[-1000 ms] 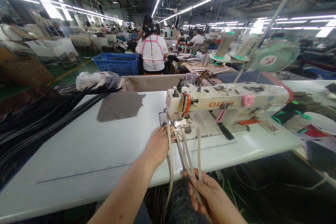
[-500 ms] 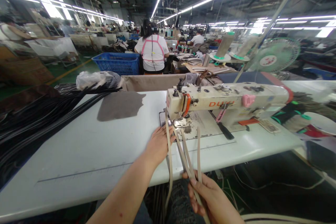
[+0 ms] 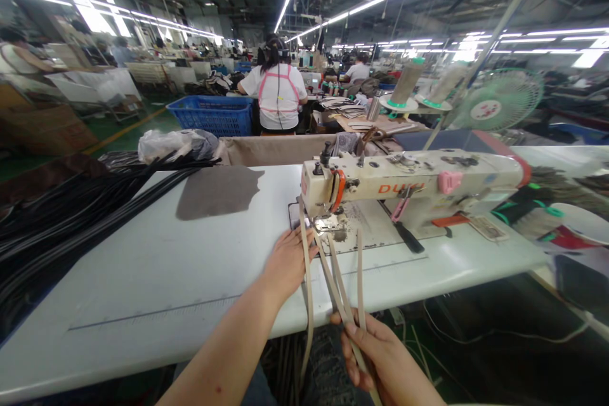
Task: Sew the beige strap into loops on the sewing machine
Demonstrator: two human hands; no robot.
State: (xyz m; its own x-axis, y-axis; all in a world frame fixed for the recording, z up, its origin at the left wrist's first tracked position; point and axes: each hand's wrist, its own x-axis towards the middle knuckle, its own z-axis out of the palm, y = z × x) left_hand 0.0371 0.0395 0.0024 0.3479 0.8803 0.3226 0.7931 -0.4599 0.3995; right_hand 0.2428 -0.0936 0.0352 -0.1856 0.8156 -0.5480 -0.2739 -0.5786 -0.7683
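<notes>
Background co-worker (image 3: 280,101) shifted slightly since 0.5 s ago | blue crate (image 3: 214,115), contents unclear | left hand (image 3: 285,263) flat, fingers extended | right hand (image 3: 373,346) pinching beige strips (image 3: 344,306)

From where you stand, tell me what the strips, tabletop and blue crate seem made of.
Strips: perhaps leather or a synthetic, matt beige; one hangs in a soft curve.
Tabletop: probably laminate, smooth and pale, with a glossy sheen.
Crate: likely moulded plastic, evenly blue with lattice sides.
</notes>
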